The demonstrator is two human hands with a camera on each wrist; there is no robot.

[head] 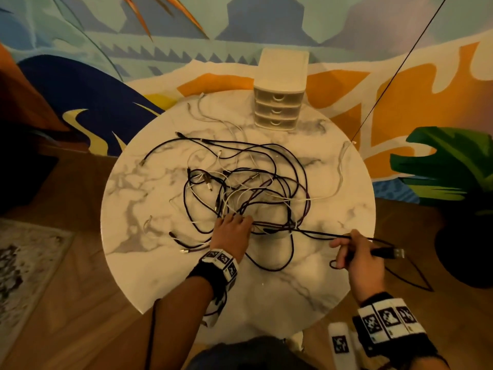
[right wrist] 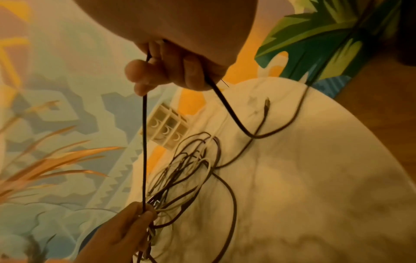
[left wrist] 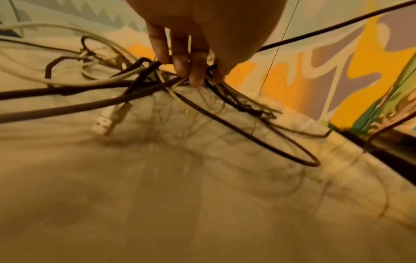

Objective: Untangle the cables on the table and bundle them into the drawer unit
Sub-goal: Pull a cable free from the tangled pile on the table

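I am holding the tangle of cables (head: 248,188) down with my left hand (head: 232,231), fingers curled into the near edge of the knot where dark and white strands cross — that grip is narrow, bunched on several cables at once, and I judge it is there to anchor the heap so it is not dragging along the surface (head: 149,188). My right hand (head: 357,259) is pinching one black cable (head: 320,234) near its USB plug (head: 397,253), which is sticking out past the fingers toward the round surface's right edge. That cable is running taut and nearly straight from my right grip back to the knot under my left fingers (left wrist: 195,74), so I am reading this as drawing a single lead free from the rest.

The bulk of the cables is lying mid-surface, loops overlapping, with a few white ones (head: 213,113) trailing toward the far side. The drawer unit (head: 278,101) is standing at the far edge, all three drawers looking closed — nothing is bundled yet, as far as I can judge.
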